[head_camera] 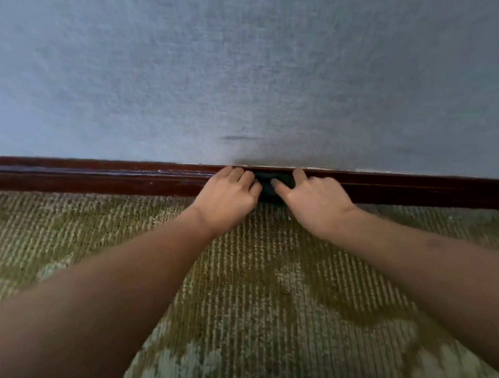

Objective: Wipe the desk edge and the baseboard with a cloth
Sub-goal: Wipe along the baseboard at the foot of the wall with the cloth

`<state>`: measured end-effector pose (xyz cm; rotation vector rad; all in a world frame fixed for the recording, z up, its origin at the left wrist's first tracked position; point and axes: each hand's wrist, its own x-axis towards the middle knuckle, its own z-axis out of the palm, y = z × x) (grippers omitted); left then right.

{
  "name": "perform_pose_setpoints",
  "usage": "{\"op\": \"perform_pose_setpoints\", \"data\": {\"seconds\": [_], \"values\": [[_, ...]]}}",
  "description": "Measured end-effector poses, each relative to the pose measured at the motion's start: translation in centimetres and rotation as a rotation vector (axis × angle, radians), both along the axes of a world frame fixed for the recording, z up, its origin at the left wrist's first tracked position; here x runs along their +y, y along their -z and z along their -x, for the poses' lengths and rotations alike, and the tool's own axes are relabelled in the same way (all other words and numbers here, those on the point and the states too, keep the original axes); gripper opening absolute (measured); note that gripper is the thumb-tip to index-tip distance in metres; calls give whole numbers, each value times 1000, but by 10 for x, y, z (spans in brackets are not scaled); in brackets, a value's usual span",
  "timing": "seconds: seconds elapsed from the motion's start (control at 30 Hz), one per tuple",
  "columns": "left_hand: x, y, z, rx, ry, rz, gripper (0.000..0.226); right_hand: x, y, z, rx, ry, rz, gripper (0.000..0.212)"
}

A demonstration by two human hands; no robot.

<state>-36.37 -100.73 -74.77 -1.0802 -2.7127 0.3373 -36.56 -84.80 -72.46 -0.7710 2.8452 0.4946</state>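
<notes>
A dark red-brown wooden baseboard (92,175) runs along the foot of the wall across the whole view. A small dark cloth (269,187) is bunched against it near the middle. My left hand (226,197) grips the cloth's left side with curled fingers. My right hand (316,199) holds the cloth's right side, thumb lying over it and index finger stretched up to the baseboard's top edge. Most of the cloth is hidden between the two hands. No desk is in view.
A pale grey-blue textured wall (252,68) fills the upper half, with a dark scuff mark (236,138) just above the hands. Green and beige patterned carpet (263,295) covers the floor below the baseboard.
</notes>
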Motion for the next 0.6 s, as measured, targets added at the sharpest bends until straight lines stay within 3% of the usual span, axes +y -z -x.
{"op": "perform_pose_setpoints", "data": {"seconds": [0.17,0.33,0.6], "values": [[-6,9,-4,-50,-120,-160,25,-20,-11,-6,-53,190,-62,53],[-6,15,-1,-153,-239,-197,31,-28,-13,-10,-37,274,-84,53],[-48,16,2,-38,-134,0,39,-43,10,-11,-6,199,102,52]]}}
